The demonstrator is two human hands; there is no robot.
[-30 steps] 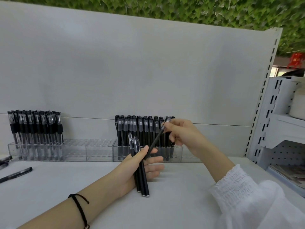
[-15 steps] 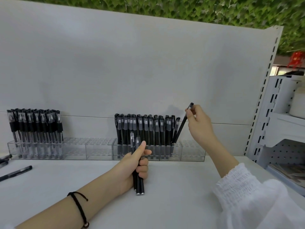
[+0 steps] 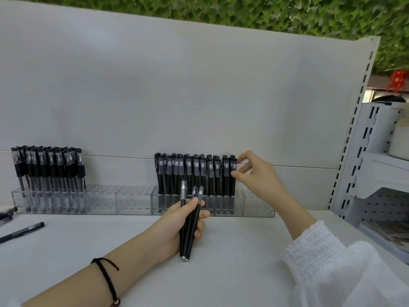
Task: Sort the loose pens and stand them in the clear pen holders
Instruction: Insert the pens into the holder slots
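My left hand point(image 3: 174, 220) is shut on three black pens point(image 3: 190, 231), held nearly upright with their lower ends close to the white table. A clear pen holder point(image 3: 259, 206) against the back panel carries a row of several black pens. My right hand point(image 3: 259, 178) is at the right end of that row, thumb and forefinger on the cap of the last black pen point(image 3: 232, 189), which stands upright in its slot. To the left, a second clear holder point(image 3: 124, 200) has several grip pens point(image 3: 48, 169) at its left end.
A loose pen point(image 3: 22, 231) lies on the table at the far left, with more loose pens point(image 3: 7, 212) at the frame edge. A white slotted shelf unit point(image 3: 380, 167) stands at the right. The white back panel point(image 3: 177, 96) rises behind the holders.
My right hand took one pen from the bundle in my left hand, carried it right and stood it upright at the row's right end. My left hand tilted its pens more upright.
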